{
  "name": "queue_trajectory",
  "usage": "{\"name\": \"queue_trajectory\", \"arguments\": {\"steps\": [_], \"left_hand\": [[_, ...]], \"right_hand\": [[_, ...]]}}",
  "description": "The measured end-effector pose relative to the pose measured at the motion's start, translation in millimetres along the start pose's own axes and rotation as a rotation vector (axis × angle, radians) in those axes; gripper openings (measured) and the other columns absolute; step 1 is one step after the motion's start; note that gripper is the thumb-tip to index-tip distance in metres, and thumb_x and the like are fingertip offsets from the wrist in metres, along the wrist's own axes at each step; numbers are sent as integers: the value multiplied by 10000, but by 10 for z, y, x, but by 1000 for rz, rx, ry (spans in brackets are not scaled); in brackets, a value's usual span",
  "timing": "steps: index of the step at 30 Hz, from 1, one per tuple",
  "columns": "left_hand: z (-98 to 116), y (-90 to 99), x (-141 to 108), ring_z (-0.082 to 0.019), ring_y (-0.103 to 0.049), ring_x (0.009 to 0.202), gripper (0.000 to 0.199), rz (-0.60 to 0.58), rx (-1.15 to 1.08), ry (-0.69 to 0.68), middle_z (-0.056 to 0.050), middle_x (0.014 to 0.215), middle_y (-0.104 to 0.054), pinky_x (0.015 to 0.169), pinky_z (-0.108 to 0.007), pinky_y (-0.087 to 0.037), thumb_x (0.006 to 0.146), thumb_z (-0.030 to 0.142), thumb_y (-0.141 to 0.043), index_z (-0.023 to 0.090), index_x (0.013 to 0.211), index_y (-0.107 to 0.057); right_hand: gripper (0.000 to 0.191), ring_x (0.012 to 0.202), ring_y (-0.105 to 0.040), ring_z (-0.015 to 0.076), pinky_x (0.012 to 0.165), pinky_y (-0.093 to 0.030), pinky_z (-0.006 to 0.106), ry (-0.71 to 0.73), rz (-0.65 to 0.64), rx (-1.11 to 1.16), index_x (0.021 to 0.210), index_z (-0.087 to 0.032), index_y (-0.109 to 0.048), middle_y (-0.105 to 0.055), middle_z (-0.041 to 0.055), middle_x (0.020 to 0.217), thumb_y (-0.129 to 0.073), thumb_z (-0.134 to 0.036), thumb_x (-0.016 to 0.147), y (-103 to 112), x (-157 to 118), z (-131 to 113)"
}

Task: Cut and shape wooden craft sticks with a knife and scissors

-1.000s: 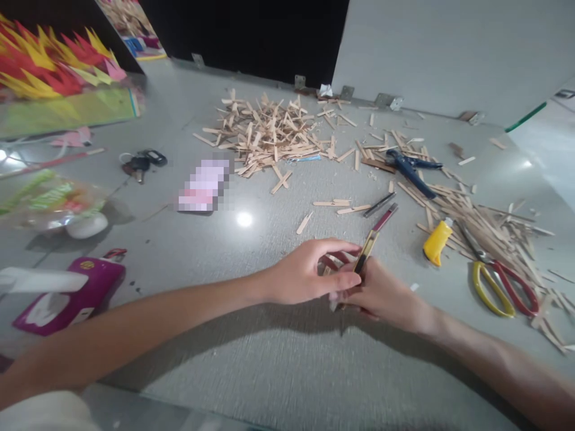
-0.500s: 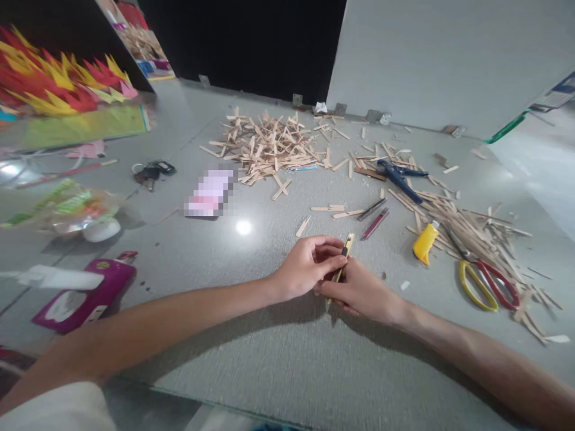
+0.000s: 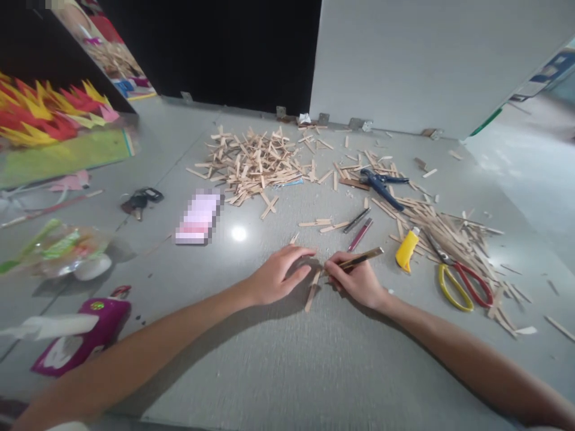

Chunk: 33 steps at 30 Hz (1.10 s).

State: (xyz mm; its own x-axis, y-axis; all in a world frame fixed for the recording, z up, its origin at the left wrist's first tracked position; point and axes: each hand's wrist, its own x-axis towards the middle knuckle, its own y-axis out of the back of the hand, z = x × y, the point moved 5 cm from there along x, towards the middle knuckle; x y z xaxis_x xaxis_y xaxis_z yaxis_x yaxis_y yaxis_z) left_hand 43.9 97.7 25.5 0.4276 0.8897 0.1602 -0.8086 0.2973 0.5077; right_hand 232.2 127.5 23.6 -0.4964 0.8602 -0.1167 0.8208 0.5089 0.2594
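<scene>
Stick (image 3: 311,293) between left hand (image 3: 275,279), fingers apart, and right hand (image 3: 362,285), clamped on knife (image 3: 367,255).

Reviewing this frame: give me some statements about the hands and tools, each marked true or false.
1. The right hand holds a slim cutter. True.
2. The left hand grips the scissors. False: it is open, and the scissors lie on the table.
3. The keys lie left of the phone. True.
4. The pliers are yellow. False: they are blue.
5. The yellow knife lies near the scissors. True.
</scene>
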Motion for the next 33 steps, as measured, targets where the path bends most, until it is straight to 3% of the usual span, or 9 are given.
{"name": "queue_trajectory", "arguments": {"steps": [3,6,10,17,22,26,30,33], "left_hand": [[-22,-49,-20,-317,-614,1365,401,-101,150,-98,-148,1425,-694,1179,-535,-480,1066,473,-606,218,1371,-656],[-45,-127,-40,-365,-529,1444,647,-195,285,-137,-158,1548,-604,1229,-576,-421,938,600,-785,251,1460,-629],[-63,-167,-41,-389,-509,1440,766,-229,387,-148,-154,1572,-568,1228,-585,-419,812,641,-897,270,1441,-666],[-43,-168,-25,-391,-516,1421,756,-229,427,-142,-154,1543,-576,1211,-577,-437,808,644,-900,269,1428,-683],[-45,-181,-27,-392,-521,1419,756,-234,432,-137,-164,1538,-580,1206,-600,-443,833,583,-902,257,1467,-651],[-50,-186,-33,-394,-502,1443,699,-233,416,-141,-153,1559,-565,1222,-614,-428,866,507,-874,279,1483,-638],[-19,-182,-37,-393,-484,1473,671,-251,418,-136,-159,1583,-543,1239,-622,-418,888,390,-823,263,1515,-618],[4,-166,-30,-425,-414,1537,657,-262,428,-119,-166,1608,-523,1268,-678,-362,892,395,-807,248,1507,-629]], "right_hand": [[487,431,-473,96,423,-416,227,24,23,26,769,-224,-606,-557,-38,563,-660,-680,932,-36,-7,32],[502,427,-472,95,406,-401,220,43,47,49,788,-225,-607,-560,-38,567,-646,-701,940,-56,3,68],[504,437,-486,98,399,-396,215,67,63,68,789,-225,-602,-579,-30,589,-642,-702,944,-47,13,88],[430,436,-488,105,431,-407,230,178,88,-26,791,-212,-671,-591,-25,573,-636,-585,1004,19,-24,31],[360,555,-599,140,540,-493,252,249,104,-91,812,-200,-745,-705,22,662,-708,-522,970,32,-26,22],[346,599,-633,140,600,-517,247,344,81,-178,864,-197,-754,-733,25,701,-636,-468,1045,-3,-58,19],[395,632,-640,136,622,-512,239,464,-23,-265,954,-192,-755,-739,39,751,-530,-475,1114,-53,-128,-2],[414,653,-632,140,624,-497,248,570,-140,-337,945,-190,-735,-733,63,783,-468,-438,1142,-100,-172,-38]]}}
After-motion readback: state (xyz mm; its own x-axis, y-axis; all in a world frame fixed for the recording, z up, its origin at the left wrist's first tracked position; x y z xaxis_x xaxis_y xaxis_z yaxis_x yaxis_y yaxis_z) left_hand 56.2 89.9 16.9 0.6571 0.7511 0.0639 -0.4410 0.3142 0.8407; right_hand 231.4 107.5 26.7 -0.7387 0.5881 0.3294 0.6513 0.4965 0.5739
